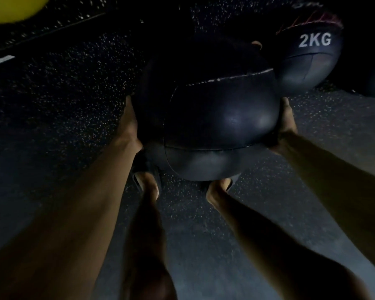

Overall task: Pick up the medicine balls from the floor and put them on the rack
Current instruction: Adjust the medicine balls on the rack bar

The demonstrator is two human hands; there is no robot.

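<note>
Black rubber floor [63, 94], flecked all over with pale specks, fills nearly everything the head camera takes in. The room is very dim. A seam runs across the floor at the upper left, with a small pale strip [3, 59] lying just below it. The curved edge of a yellow ball [13, 7] pokes into the top left corner.

Lower down are my two bare shins, with my left foot [147, 182] and right foot [221, 187] in dark open sandals, standing apart on the floor.

The medicine ball [221, 118] sits in the middle of the view, held between my hands and covering the fronts of my feet. It is large, round and dark, almost black, with a dull sheen on its near side. Stitched seams divide it into panels, and one pale seam runs across its top.

My left hand [129, 120] cups the ball's left side and my right hand [287, 122] cups its right. Each thumb lies up along the curve, and the fingers wrap out of sight round the ball.

Just beyond it, at the upper right, a second dark ball [310, 61] rests on the floor. It is marked "2KG" in white and has reddish stitching along its top. I cannot tell whether the two balls touch.
</note>
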